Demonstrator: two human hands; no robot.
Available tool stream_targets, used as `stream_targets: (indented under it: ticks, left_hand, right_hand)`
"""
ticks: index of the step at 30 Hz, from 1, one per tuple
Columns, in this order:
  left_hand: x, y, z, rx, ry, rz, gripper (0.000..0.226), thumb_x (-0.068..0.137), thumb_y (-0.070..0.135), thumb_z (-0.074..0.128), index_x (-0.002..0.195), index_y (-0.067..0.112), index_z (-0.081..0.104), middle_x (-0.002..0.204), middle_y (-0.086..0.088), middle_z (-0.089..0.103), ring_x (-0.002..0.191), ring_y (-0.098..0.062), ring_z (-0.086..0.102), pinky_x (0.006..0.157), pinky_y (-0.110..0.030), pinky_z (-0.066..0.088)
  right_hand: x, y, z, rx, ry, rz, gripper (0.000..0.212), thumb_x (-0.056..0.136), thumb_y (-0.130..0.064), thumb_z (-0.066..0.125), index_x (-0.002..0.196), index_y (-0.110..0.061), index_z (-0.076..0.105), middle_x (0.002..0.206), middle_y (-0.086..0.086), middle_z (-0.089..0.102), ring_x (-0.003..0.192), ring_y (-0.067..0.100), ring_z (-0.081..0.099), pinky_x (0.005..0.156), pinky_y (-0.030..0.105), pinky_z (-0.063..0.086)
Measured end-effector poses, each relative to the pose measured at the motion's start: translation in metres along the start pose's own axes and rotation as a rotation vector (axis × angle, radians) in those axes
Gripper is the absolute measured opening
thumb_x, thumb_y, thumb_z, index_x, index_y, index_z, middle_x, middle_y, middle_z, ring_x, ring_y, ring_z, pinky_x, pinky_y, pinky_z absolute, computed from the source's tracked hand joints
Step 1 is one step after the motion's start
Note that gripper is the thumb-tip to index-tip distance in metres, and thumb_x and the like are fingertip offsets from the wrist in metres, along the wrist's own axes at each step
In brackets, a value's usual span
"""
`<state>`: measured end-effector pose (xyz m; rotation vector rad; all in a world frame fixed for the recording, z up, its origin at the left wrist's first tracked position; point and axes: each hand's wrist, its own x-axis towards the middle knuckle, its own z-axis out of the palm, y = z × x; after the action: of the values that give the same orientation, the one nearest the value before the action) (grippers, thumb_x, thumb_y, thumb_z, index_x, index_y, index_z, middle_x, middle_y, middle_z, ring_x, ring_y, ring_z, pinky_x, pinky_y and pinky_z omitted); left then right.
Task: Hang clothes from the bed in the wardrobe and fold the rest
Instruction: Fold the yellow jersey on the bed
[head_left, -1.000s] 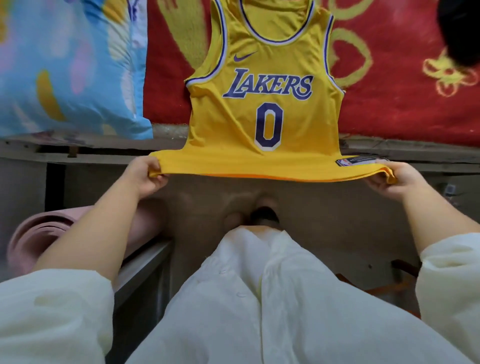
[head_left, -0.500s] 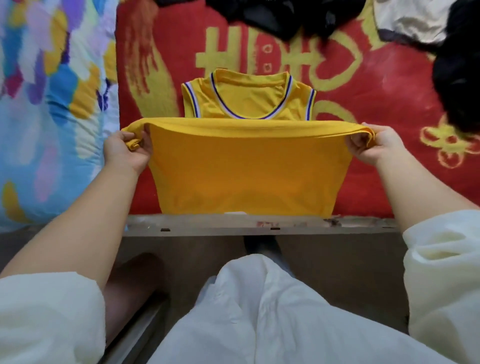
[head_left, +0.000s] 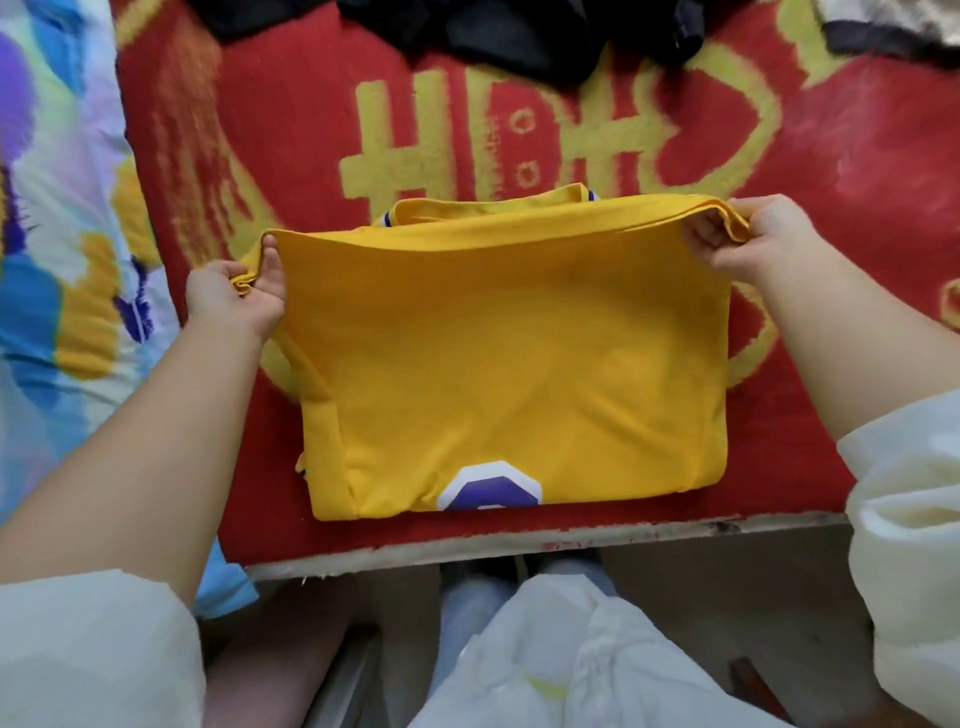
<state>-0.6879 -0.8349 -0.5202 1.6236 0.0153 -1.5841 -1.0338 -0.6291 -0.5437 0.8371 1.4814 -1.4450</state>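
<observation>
folding step in hand: yellow jersey (head_left: 519, 364) lies doubled on the red blanket (head_left: 322, 130) at the bed's near edge, left hand (head_left: 234, 296) and right hand (head_left: 763, 244) each pinching a far hem corner in their fingers; next, judged, lower the hem level onto the collar.
</observation>
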Motion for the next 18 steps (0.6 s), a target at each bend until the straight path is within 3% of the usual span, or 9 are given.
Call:
stream_targets:
  ticks: [2, 3, 6, 9, 11, 13, 14, 16, 18]
  left_hand:
    - [0.020, -0.007, 0.014, 0.071, 0.002, 0.024, 0.020, 0.082, -0.005, 0.032, 0.097, -0.005, 0.046, 0.100, -0.024, 0.060, 0.093, -0.030, 0.068, 0.075, -0.031, 0.055]
    - [0.032, -0.011, 0.020, 0.071, -0.019, 0.045, 0.019, 0.088, 0.003, 0.034, 0.099, -0.004, 0.047, 0.118, -0.022, 0.056, 0.114, -0.027, 0.058, 0.091, -0.035, 0.048]
    - [0.065, -0.024, 0.027, 0.160, -0.126, 0.104, 0.049, 0.097, 0.029, 0.036, 0.142, 0.012, 0.028, 0.150, -0.006, 0.029, 0.138, -0.017, 0.029, 0.111, -0.031, 0.023]
    - [0.078, -0.039, 0.012, 0.943, -0.272, 0.586, 0.061, 0.089, 0.018, 0.043, 0.141, -0.003, 0.019, 0.149, -0.017, 0.024, 0.140, -0.024, 0.023, 0.105, -0.012, 0.022]
    - [0.078, -0.056, -0.010, 1.486, -0.439, 0.878, 0.065, 0.083, 0.014, 0.046, 0.139, -0.008, 0.022, 0.147, -0.014, 0.024, 0.140, -0.031, 0.020, 0.105, -0.005, 0.008]
    - [0.071, -0.071, -0.027, 1.758, -0.537, 1.021, 0.063, 0.083, 0.013, 0.045, 0.140, -0.006, 0.027, 0.149, -0.013, 0.023, 0.141, -0.037, 0.014, 0.110, -0.021, -0.001]
    - [0.066, -0.078, -0.033, 1.839, -0.577, 1.064, 0.061, 0.083, 0.013, 0.044, 0.139, -0.006, 0.030, 0.149, -0.018, 0.023, 0.140, -0.039, 0.014, 0.110, -0.031, -0.001]
    - [0.062, -0.090, -0.035, 1.966, -0.652, 1.114, 0.058, 0.084, 0.017, 0.041, 0.136, -0.006, 0.036, 0.147, -0.024, 0.026, 0.138, -0.041, 0.018, 0.110, -0.042, 0.003]
    - [0.060, -0.098, -0.029, 2.050, -0.680, 1.156, 0.060, 0.086, 0.025, 0.038, 0.138, -0.003, 0.035, 0.148, -0.023, 0.026, 0.139, -0.039, 0.018, 0.111, -0.047, 0.005]
  right_hand:
    - [0.015, 0.005, 0.009, 0.020, -0.010, -0.056, 0.025, 0.099, -0.011, 0.030, 0.094, -0.002, 0.053, 0.086, 0.014, 0.066, 0.092, 0.026, 0.066, 0.085, 0.042, 0.051]
    - [0.023, 0.007, 0.012, 0.039, -0.032, -0.092, 0.030, 0.100, -0.014, 0.025, 0.111, -0.004, 0.051, 0.108, 0.014, 0.063, 0.113, 0.027, 0.057, 0.099, 0.044, 0.041]
    - [0.041, 0.015, 0.020, 0.183, -0.089, -0.233, 0.044, 0.101, -0.019, 0.020, 0.144, -0.010, 0.025, 0.144, 0.011, 0.040, 0.132, 0.030, 0.038, 0.109, 0.041, 0.027]
    - [0.047, 0.021, 0.024, 0.126, -0.088, -0.392, 0.040, 0.101, -0.021, 0.025, 0.139, -0.011, 0.034, 0.142, 0.014, 0.042, 0.131, 0.029, 0.040, 0.106, 0.036, 0.033]
    - [0.049, 0.032, 0.017, -0.308, 0.007, -0.584, 0.035, 0.102, -0.020, 0.026, 0.131, -0.009, 0.041, 0.139, 0.013, 0.044, 0.130, 0.022, 0.041, 0.100, 0.022, 0.037]
    - [0.050, 0.041, 0.006, -0.911, 0.048, -0.830, 0.038, 0.099, -0.018, 0.030, 0.133, -0.005, 0.043, 0.141, 0.013, 0.042, 0.132, 0.016, 0.037, 0.097, 0.005, 0.029]
    - [0.050, 0.048, 0.002, -1.179, 0.003, -0.973, 0.041, 0.096, -0.018, 0.033, 0.132, -0.003, 0.044, 0.142, 0.016, 0.040, 0.134, 0.019, 0.033, 0.101, 0.007, 0.023]
    - [0.046, 0.067, 0.006, -1.529, -0.198, -1.120, 0.042, 0.092, -0.017, 0.039, 0.126, 0.002, 0.051, 0.140, 0.025, 0.038, 0.135, 0.040, 0.028, 0.111, 0.033, 0.021]
    - [0.051, 0.087, 0.016, -1.798, -0.385, -1.275, 0.042, 0.088, -0.020, 0.042, 0.118, 0.003, 0.059, 0.133, 0.031, 0.044, 0.126, 0.056, 0.032, 0.101, 0.061, 0.025]
